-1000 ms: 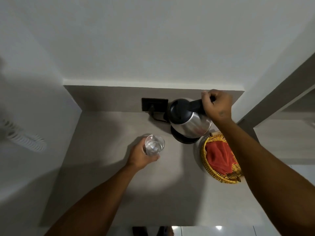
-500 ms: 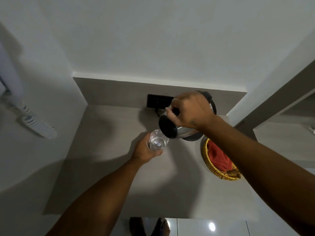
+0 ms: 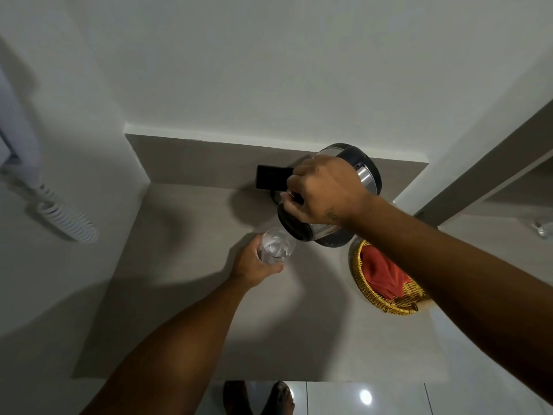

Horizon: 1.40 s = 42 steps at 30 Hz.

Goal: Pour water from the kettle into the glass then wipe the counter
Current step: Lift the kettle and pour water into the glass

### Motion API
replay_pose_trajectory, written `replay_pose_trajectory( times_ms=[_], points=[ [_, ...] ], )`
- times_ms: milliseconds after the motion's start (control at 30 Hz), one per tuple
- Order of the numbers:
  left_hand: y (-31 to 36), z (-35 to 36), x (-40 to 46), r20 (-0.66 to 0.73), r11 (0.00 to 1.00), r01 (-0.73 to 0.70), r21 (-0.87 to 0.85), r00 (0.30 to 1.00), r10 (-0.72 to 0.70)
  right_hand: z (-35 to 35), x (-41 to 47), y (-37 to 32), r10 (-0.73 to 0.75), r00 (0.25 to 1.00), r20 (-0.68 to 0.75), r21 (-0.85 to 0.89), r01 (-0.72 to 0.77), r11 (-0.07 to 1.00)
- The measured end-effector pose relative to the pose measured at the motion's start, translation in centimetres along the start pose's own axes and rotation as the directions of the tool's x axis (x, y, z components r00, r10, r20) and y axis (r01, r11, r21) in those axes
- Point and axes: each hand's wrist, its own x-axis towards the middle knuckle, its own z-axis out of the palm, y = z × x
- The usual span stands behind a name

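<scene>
Head view: your right hand (image 3: 324,190) grips the kettle (image 3: 363,175) by its handle, fingers (image 3: 291,202) curled tight around it, and holds it lifted off the tabletop (image 3: 185,295) near the back edge, tipped with its dark spout end down toward the glass (image 3: 276,245). Your left hand (image 3: 254,263) wraps the glass from its left side, fingers pressed around the clear wall, thumb at the front; the glass stands just below the kettle's lower lip, roughly mid-tabletop, and bubbling water shows inside it. Whether its foot touches the tabletop cannot be told. A black socket plate (image 3: 270,176) sits on the low back wall just left of the kettle. At the right edge of the tabletop lies a woven yellow basket (image 3: 377,301) with a red cloth (image 3: 381,272) bunched inside, partly hidden under your right forearm. A white coiled cord (image 3: 67,218) hangs on the left wall. Your bare feet (image 3: 258,398) show on the glossy floor below the front edge.
</scene>
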Motion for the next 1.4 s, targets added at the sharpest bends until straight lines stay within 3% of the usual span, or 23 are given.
replay_pose_trajectory(
  times_ms=[733,1400],
  points=[
    [-0.8,0.2,0.2,-0.004,1.0,-0.024,-0.007,1.0,0.024,-2.4,0.7,0.5,-0.007,0.999,-0.034,-0.053,0.005,0.999],
    [-0.8,0.5,0.3,-0.009,1.0,0.001,-0.005,1.0,-0.001,-1.1,0.1,1.6,0.06,0.991,-0.118,0.063,-0.053,0.997]
  ],
)
